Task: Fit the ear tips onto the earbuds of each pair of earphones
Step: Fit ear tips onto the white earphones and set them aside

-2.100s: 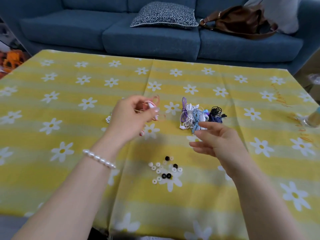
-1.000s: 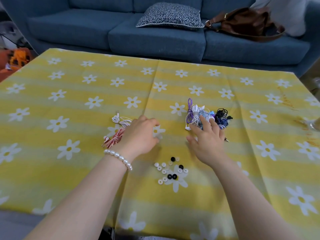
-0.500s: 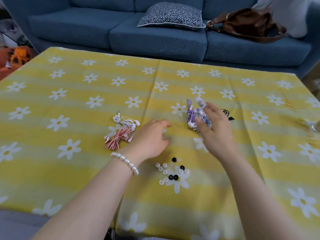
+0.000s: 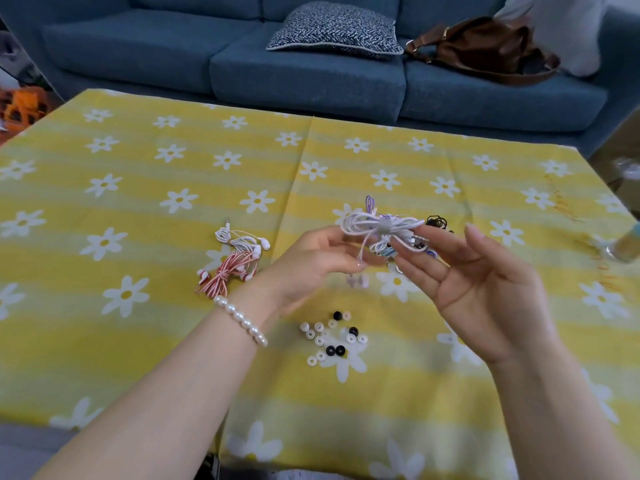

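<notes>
A coiled white pair of earphones (image 4: 381, 227), bound at its middle by a grey tie, hangs above the table between my hands. My left hand (image 4: 311, 261) pinches its left loops; my right hand (image 4: 474, 278) holds its right end at the fingertips, palm up. One pale earbud (image 4: 358, 280) dangles below. Loose white and black ear tips (image 4: 332, 337) lie scattered on the cloth under my hands. A red-striped pair (image 4: 225, 275) and a white pair (image 4: 242, 240) lie to the left. More bundled earphones (image 4: 436, 223) sit behind my right hand, partly hidden.
The table wears a yellow cloth with white daisies (image 4: 138, 202). A blue sofa (image 4: 311, 74) stands behind it with a patterned cushion (image 4: 332, 31) and a brown bag (image 4: 485, 50). A blurred glass object (image 4: 623, 244) stands at the right edge.
My right hand lifted the white pair out of the pile of bundles. My left hand left the red-striped pair on the cloth and came up to take the white pair's left end.
</notes>
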The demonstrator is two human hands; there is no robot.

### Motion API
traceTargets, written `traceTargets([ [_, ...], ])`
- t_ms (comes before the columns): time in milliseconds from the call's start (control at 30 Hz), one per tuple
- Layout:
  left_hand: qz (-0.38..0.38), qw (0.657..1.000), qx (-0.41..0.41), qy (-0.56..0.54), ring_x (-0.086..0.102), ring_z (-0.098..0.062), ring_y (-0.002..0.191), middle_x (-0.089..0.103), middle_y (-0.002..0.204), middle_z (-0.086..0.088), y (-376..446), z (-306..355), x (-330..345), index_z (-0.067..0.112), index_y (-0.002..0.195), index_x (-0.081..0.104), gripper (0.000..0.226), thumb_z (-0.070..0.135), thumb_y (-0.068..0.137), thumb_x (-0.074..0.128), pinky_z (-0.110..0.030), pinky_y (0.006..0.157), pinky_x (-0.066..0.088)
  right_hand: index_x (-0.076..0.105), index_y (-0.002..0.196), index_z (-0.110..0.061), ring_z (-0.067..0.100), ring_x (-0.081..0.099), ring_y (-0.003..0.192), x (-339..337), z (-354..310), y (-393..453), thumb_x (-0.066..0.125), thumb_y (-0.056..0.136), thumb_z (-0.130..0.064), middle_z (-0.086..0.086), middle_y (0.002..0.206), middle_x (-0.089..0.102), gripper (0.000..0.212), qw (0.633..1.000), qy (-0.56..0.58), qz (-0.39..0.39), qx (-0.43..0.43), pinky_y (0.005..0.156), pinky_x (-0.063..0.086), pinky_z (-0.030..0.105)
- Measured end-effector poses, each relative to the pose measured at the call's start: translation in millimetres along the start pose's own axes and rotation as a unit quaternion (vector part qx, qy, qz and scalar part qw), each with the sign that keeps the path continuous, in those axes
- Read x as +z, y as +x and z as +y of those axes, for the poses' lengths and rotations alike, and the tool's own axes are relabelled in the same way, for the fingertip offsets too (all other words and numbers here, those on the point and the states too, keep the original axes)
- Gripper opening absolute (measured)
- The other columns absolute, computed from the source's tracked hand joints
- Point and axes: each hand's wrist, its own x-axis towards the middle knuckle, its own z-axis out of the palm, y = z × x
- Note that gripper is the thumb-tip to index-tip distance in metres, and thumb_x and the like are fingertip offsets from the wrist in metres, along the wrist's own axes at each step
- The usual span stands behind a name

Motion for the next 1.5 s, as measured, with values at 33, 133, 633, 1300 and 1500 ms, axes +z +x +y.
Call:
traceTargets([
  [33,-0.019,0.999,-0.016,-0.028,0.065,-0.023,0.091,0.071,0.082,-0.007,-1.6,0.0,2.1,0.013,0.098,0.061,0.024,0.001,0.077,0.057,-0.025,0.085,0.047,0.072,0.083,0.004,0.038,0.063,0.104,0.1,-1.4,0.3,0.066,0.062,-0.028,0.018,0.1,0.07,0.039,1.0,0.01,0.002,-0.002,0.08,0.055,0.039],
  [133,-0.012,0.996,-0.044,-0.082,0.067,-0.028,0.075,0.065,0.059,-0.004,-0.2,-4.4,7.7,0.006,0.092,0.061,0.017,-0.003,0.087,0.048,-0.038,0.086,0.045,0.066,0.093,0.008,0.038,0.063,0.104,-6.3,-4.6,3.7,0.066,0.06,-0.025,0.02,0.106,0.067,0.046,0.998,0.051,0.036,-0.015,0.079,0.056,0.04],
  [633,0.004,0.989,-0.126,-0.08,0.066,-0.01,0.068,0.068,0.084,-0.007,6.2,-20.2,17.4,0.007,0.097,0.063,0.018,-0.003,0.089,0.051,-0.017,0.055,0.052,0.067,0.067,-0.005,0.024,0.055,0.053,-26.6,5.6,2.6,0.064,0.082,-0.032,0.008,0.053,0.058,0.03,0.718,-0.661,0.194,0.1,0.055,0.043,0.029],
  [1300,0.021,0.993,-0.108,-0.053,0.067,-0.019,0.057,0.067,0.066,-0.009,2.3,-20.4,32.2,0.01,0.086,0.044,0.036,-0.008,0.07,0.07,-0.022,0.05,0.05,0.071,0.073,-0.008,0.006,0.048,0.047,-11.4,13.2,3.7,0.07,0.076,-0.006,0.002,0.057,0.059,0.004,0.866,-0.491,0.065,0.073,0.043,0.036,0.013],
  [1500,0.049,0.994,-0.099,-0.011,0.065,-0.016,0.063,0.066,0.073,-0.006,4.7,-25.4,30.8,0.009,0.087,0.053,0.027,0.001,0.071,0.073,-0.023,0.058,0.053,0.062,0.075,-0.008,0.005,0.043,0.041,-15.1,8.4,4.3,0.063,0.083,-0.005,0.003,0.056,0.058,0.009,0.877,-0.47,0.092,0.046,0.04,0.033,0.009],
])
